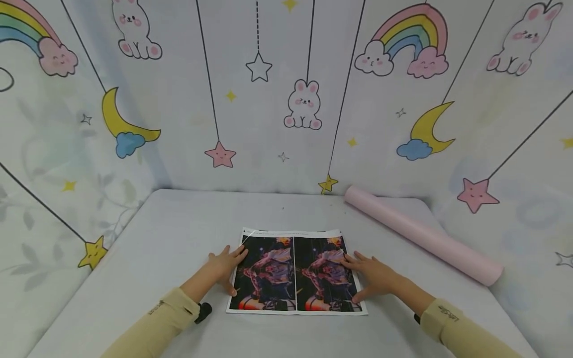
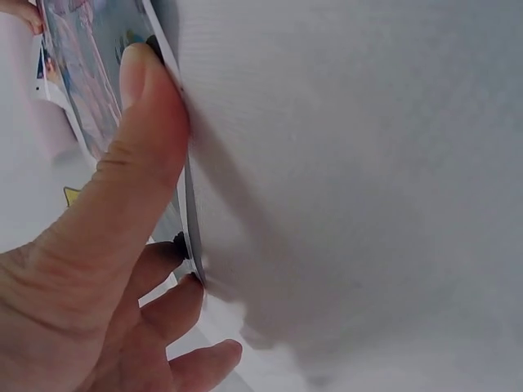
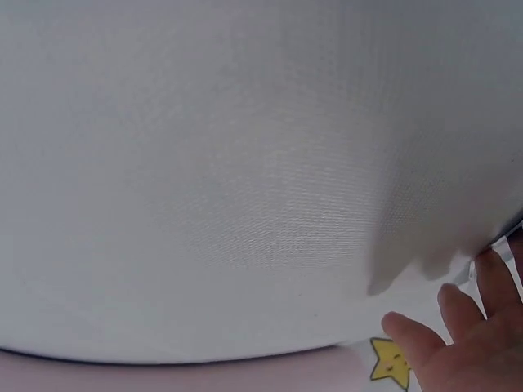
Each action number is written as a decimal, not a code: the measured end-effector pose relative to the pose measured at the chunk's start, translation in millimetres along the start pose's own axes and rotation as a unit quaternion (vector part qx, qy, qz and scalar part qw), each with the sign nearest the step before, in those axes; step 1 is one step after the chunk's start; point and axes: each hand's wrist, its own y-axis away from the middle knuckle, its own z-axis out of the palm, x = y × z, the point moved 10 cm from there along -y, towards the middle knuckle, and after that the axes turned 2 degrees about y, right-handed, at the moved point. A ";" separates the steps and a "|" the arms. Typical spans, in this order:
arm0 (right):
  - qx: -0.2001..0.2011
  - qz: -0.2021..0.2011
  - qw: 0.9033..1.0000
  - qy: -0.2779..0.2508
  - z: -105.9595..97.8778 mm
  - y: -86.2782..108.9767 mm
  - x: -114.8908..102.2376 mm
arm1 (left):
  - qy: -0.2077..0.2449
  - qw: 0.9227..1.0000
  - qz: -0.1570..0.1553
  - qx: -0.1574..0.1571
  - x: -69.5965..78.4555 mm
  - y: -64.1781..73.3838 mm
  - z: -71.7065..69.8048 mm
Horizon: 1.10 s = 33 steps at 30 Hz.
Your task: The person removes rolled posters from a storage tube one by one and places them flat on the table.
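A printed sheet (image 1: 270, 278) with a white border lies on the white table, bearing two matching dark, colourful pictures side by side. My left hand (image 1: 220, 268) is at its left edge, fingers spread toward the upper corner and thumb near the lower one. Seen from the left wrist, the thumb (image 2: 143, 122) lies along the edge of the sheet (image 2: 90, 69), which lifts slightly off the surface. My right hand (image 1: 373, 276) rests with spread fingers on the sheet's right side. In the right wrist view only part of this hand (image 3: 478, 347) shows.
A pink roll (image 1: 421, 233) lies diagonally at the back right of the white table (image 1: 201, 214). Behind and beside the table hangs a cloth backdrop (image 1: 268, 114) printed with rabbits, stars, moons and rainbows.
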 end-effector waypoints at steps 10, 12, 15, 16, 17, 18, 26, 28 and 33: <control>0.008 0.008 1.000 0.018 -7.6 5.1 5.0 | -0.033 0.999 -0.004 -0.006 3.4 -5.2 -6.1; 0.013 0.010 0.999 0.031 -10.9 4.3 6.0 | -0.053 0.999 -0.005 -0.005 3.9 -5.6 -9.6; 0.014 0.017 0.999 0.037 -14.1 3.5 7.7 | -0.079 0.997 -0.013 -0.013 4.1 -5.8 -13.0; 0.013 0.018 0.999 0.040 -13.8 3.5 8.3 | -0.082 0.996 -0.016 -0.017 4.1 -5.8 -13.4; 0.012 0.021 0.999 0.040 -13.6 3.7 9.0 | -0.085 0.996 -0.018 -0.020 4.3 -5.5 -13.6; 0.010 0.024 0.999 0.043 -13.1 4.0 9.9 | -0.084 0.996 -0.019 -0.023 4.8 -5.2 -13.9; 0.011 0.016 1.000 0.022 -10.7 1.0 2.7 | -0.038 0.999 -0.005 -0.015 2.9 -8.4 -10.1; 0.017 0.021 1.000 0.017 -11.1 -1.2 -1.1 | -0.013 1.000 0.003 -0.013 0.4 -10.6 -6.7; 0.020 0.044 0.998 0.041 -10.3 -7.9 -10.8 | 0.009 0.998 0.047 0.032 9.0 -8.2 -7.0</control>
